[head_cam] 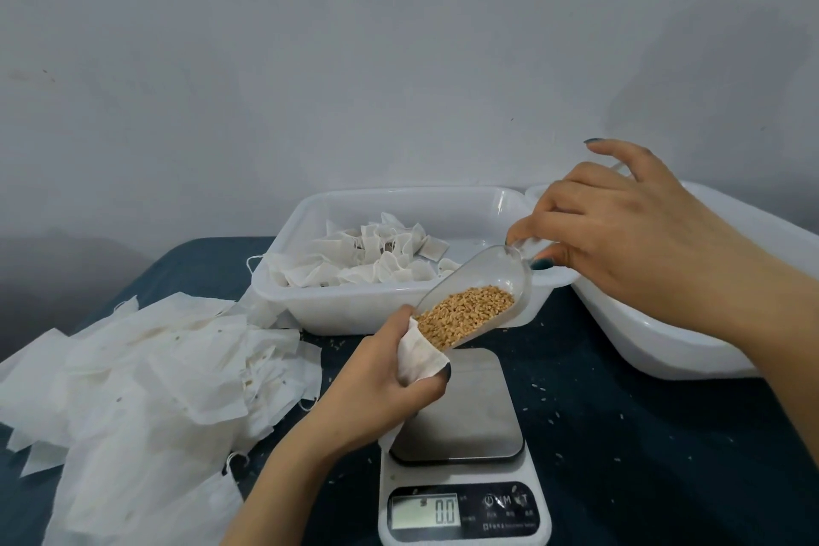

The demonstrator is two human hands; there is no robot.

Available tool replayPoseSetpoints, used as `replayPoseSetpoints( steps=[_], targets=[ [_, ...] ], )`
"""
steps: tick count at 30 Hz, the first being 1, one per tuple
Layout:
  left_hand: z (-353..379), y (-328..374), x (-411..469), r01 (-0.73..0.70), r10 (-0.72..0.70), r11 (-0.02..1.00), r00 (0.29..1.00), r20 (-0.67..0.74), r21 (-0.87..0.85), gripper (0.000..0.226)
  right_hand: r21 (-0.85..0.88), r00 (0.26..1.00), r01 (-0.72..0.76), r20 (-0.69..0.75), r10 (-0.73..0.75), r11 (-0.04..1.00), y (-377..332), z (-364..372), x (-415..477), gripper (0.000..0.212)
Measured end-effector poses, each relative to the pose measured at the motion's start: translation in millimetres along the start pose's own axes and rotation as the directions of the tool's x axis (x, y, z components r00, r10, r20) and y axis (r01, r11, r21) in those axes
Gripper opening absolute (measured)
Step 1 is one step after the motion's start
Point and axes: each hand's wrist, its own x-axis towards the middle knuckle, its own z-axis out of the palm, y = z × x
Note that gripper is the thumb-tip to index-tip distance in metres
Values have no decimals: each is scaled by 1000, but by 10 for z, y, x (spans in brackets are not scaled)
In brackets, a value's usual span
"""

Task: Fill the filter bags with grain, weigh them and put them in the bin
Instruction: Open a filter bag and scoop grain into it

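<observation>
Two hands are busy: the left hand [381,381] grips the filter bag [419,357], and the right hand [620,226] pinches the scoop [478,279]. Hasty tipping could spill grain [465,315] past the bag's mouth.

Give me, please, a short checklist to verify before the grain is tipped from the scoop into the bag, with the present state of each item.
1. The left hand holds the filter bag with its mouth at the lip of the scoop: ok.
2. The right hand pinches the scoop by its handle: ok.
3. The grain is loaded in the scoop: ok.
4. The scale reads 0.0 and its platform is bare: ok.
5. The bin has room beside the filled bags: ok.
6. Grain already inside the filter bag: cannot tell.
</observation>
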Motion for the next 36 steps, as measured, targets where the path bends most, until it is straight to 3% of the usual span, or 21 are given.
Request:
replayPoseSetpoints(
  steps=[11,17,23,25,27,32,36],
  targets=[
    [-10,-27,8,-33,32,997,999,-16,-64,24,15,1000,-10,-15,10,1000,27,-4,-10,34],
    [-12,-45,13,-36,35,998,999,-25,-57,24,12,996,-9,-84,10,1000,32,34,-47,19],
    [-23,-45,15,-41,40,998,999,-36,-40,23,-4,996,-16,-88,16,1000,33,40,-62,28],
    [-26,-39,15,-52,50,997,998,-36,-49,21,10,996,-31,-82,31,999,30,63,-85,19],
    [-28,-22,9,-70,67,996,997,-50,-60,18,86,995,-93,-36,96,992,30,100,-147,18],
    [-45,51,-17,-92,84,993,991,-107,-72,12,315,960,-275,136,244,908,-41,234,-332,45],
    [-57,62,-17,-87,75,994,986,-152,-71,13,505,904,-422,177,389,753,-145,395,-448,53]
  ],
)
